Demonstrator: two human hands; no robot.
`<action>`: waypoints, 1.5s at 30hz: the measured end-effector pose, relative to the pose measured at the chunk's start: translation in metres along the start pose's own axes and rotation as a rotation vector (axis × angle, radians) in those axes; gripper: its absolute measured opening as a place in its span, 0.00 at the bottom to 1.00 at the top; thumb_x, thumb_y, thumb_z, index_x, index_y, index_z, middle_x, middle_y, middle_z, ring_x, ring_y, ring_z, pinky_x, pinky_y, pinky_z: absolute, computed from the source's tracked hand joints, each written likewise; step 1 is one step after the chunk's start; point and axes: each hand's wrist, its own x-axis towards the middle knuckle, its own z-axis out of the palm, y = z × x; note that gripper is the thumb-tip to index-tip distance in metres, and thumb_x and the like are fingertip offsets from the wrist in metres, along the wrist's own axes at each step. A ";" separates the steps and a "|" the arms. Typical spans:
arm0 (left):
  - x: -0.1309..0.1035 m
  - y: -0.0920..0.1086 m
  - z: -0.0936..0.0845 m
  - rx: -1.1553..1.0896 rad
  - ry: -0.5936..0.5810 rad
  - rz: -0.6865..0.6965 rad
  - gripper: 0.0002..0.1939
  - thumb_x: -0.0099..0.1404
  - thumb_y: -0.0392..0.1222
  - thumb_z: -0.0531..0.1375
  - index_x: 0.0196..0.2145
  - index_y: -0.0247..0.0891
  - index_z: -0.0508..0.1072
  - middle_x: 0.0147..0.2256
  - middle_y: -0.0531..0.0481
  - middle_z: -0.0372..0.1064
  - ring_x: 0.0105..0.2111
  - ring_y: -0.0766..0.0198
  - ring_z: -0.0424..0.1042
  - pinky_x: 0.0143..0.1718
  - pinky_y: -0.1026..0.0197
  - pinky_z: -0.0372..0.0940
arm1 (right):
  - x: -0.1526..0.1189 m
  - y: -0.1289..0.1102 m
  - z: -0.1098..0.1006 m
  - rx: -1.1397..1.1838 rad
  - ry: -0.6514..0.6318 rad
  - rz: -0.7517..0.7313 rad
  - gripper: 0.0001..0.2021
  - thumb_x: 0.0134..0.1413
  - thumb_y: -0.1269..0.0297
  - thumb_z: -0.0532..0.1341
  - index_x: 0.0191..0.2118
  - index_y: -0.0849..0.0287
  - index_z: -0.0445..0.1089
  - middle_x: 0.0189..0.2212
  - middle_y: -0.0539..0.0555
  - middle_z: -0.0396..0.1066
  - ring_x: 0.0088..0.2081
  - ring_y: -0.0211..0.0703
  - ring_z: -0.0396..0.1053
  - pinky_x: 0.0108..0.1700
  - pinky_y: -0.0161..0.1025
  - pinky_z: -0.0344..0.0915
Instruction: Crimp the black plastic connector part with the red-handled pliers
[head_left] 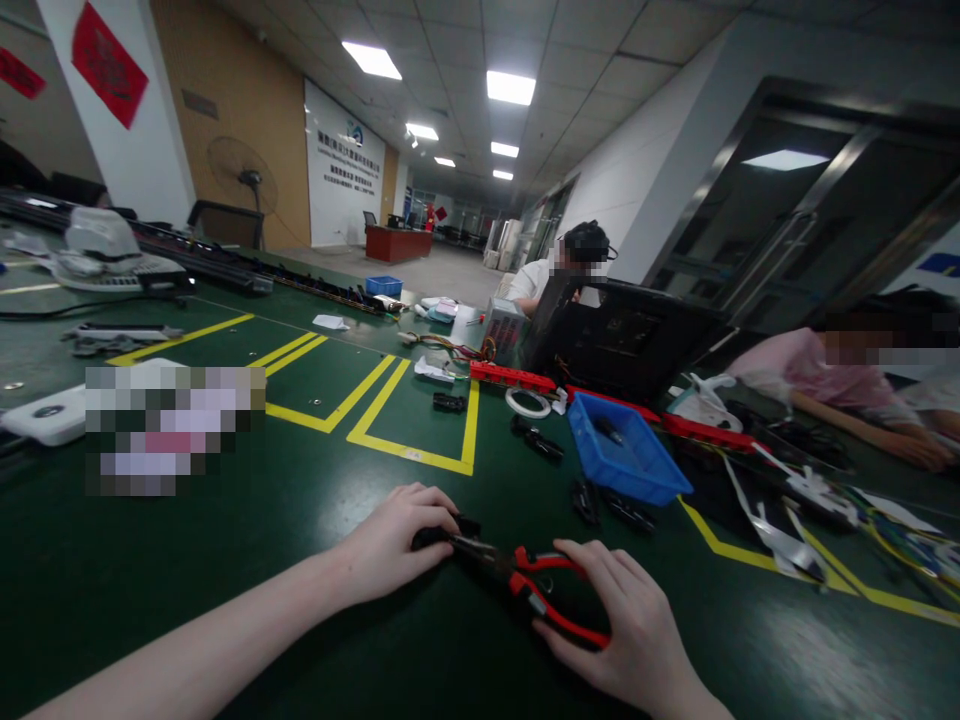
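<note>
My right hand [630, 620] is wrapped round the red-and-black handles of a pair of long-nose pliers [536, 590]. The handles stand apart, and the jaws point left toward my other hand. My left hand [405, 530] pinches a small black part [429, 537] low over the green table, with the plier tips right at it. Whether the jaws are closed on the part cannot be made out, as my fingers cover some of it. Similar black parts [615, 505] lie beyond my right hand, beside a blue plastic bin [634, 455].
Yellow tape outlines [409, 455] mark the green table [315, 500]. A white ring [528, 402], red strips [517, 377] and a black computer case [622, 335] stand farther back. White cables [772, 530] lie at right. Two people sit across the table.
</note>
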 end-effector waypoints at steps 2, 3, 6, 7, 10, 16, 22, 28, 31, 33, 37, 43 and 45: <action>0.001 -0.003 0.002 0.003 0.005 0.001 0.08 0.65 0.35 0.61 0.42 0.43 0.76 0.48 0.49 0.71 0.48 0.56 0.68 0.54 0.50 0.60 | -0.001 0.001 0.001 0.012 -0.004 0.010 0.28 0.47 0.54 0.66 0.53 0.60 0.63 0.39 0.58 0.74 0.35 0.46 0.72 0.37 0.42 0.68; 0.002 -0.005 0.002 0.005 0.005 0.002 0.08 0.65 0.35 0.61 0.42 0.43 0.76 0.48 0.49 0.71 0.48 0.56 0.68 0.54 0.50 0.60 | -0.002 0.002 0.002 0.022 -0.012 0.027 0.28 0.47 0.55 0.66 0.53 0.59 0.63 0.39 0.58 0.74 0.36 0.47 0.72 0.37 0.43 0.68; 0.003 -0.010 0.004 0.010 -0.012 0.005 0.08 0.66 0.36 0.61 0.42 0.43 0.76 0.48 0.48 0.71 0.49 0.55 0.68 0.53 0.49 0.60 | -0.005 0.006 0.005 0.065 -0.037 0.092 0.29 0.45 0.55 0.67 0.54 0.56 0.63 0.41 0.57 0.74 0.39 0.49 0.72 0.40 0.44 0.69; 0.004 -0.011 0.005 0.011 -0.016 0.004 0.08 0.65 0.36 0.61 0.42 0.42 0.76 0.48 0.48 0.71 0.49 0.55 0.68 0.53 0.49 0.60 | -0.006 0.007 0.005 0.079 -0.040 0.111 0.29 0.45 0.55 0.67 0.53 0.56 0.64 0.41 0.57 0.74 0.40 0.50 0.72 0.40 0.45 0.69; 0.004 -0.012 0.005 0.009 -0.020 -0.003 0.07 0.64 0.37 0.63 0.41 0.43 0.76 0.48 0.49 0.70 0.49 0.54 0.68 0.53 0.49 0.60 | -0.009 0.011 0.007 0.113 -0.034 0.178 0.28 0.46 0.55 0.67 0.53 0.54 0.64 0.43 0.56 0.73 0.43 0.51 0.71 0.42 0.46 0.70; 0.002 -0.005 0.002 0.014 -0.007 -0.012 0.08 0.64 0.35 0.63 0.42 0.43 0.76 0.49 0.50 0.69 0.50 0.55 0.67 0.54 0.50 0.59 | -0.010 0.011 0.010 0.132 -0.077 0.166 0.28 0.47 0.54 0.66 0.54 0.54 0.62 0.44 0.57 0.73 0.43 0.52 0.71 0.43 0.48 0.69; 0.002 -0.009 0.002 0.017 -0.028 0.004 0.08 0.65 0.34 0.62 0.41 0.43 0.76 0.51 0.49 0.69 0.51 0.54 0.66 0.55 0.48 0.58 | -0.004 0.003 0.008 0.084 -0.060 0.065 0.31 0.47 0.53 0.67 0.56 0.55 0.59 0.42 0.57 0.74 0.41 0.51 0.72 0.46 0.49 0.66; 0.003 -0.011 0.002 0.026 -0.035 0.017 0.07 0.65 0.36 0.62 0.41 0.42 0.75 0.50 0.49 0.70 0.51 0.54 0.66 0.55 0.47 0.58 | 0.000 0.002 0.005 0.032 -0.098 0.035 0.31 0.48 0.51 0.67 0.56 0.57 0.60 0.43 0.57 0.75 0.42 0.51 0.74 0.48 0.50 0.65; 0.003 -0.008 0.001 0.026 -0.035 0.008 0.06 0.65 0.35 0.62 0.40 0.42 0.76 0.49 0.49 0.70 0.50 0.54 0.67 0.54 0.47 0.58 | 0.001 0.002 0.005 0.029 -0.116 0.057 0.30 0.48 0.50 0.66 0.55 0.56 0.63 0.43 0.57 0.75 0.43 0.52 0.73 0.48 0.51 0.65; 0.003 -0.007 0.001 0.024 -0.033 0.009 0.06 0.65 0.35 0.62 0.40 0.41 0.76 0.49 0.49 0.71 0.50 0.54 0.67 0.54 0.48 0.59 | 0.002 0.002 0.005 0.028 -0.140 0.078 0.30 0.48 0.49 0.66 0.55 0.56 0.64 0.44 0.58 0.75 0.45 0.53 0.72 0.51 0.52 0.64; 0.003 -0.007 0.002 0.020 -0.025 0.025 0.06 0.65 0.35 0.62 0.40 0.41 0.75 0.48 0.49 0.71 0.49 0.55 0.67 0.53 0.48 0.59 | 0.002 0.003 0.008 0.050 -0.228 0.128 0.30 0.49 0.47 0.65 0.56 0.55 0.64 0.48 0.58 0.73 0.51 0.57 0.69 0.59 0.58 0.57; 0.002 -0.007 0.002 0.027 -0.015 0.023 0.08 0.64 0.34 0.62 0.41 0.41 0.75 0.48 0.50 0.71 0.49 0.54 0.67 0.54 0.48 0.59 | 0.000 0.005 0.012 0.099 -0.353 0.234 0.33 0.51 0.47 0.64 0.60 0.52 0.60 0.54 0.59 0.68 0.57 0.60 0.63 0.60 0.63 0.55; 0.002 -0.007 0.002 0.029 -0.020 0.023 0.08 0.64 0.34 0.62 0.41 0.41 0.75 0.48 0.49 0.71 0.49 0.54 0.67 0.54 0.48 0.59 | 0.000 0.005 0.013 0.113 -0.366 0.239 0.32 0.52 0.47 0.63 0.60 0.53 0.60 0.55 0.59 0.67 0.57 0.59 0.63 0.61 0.63 0.55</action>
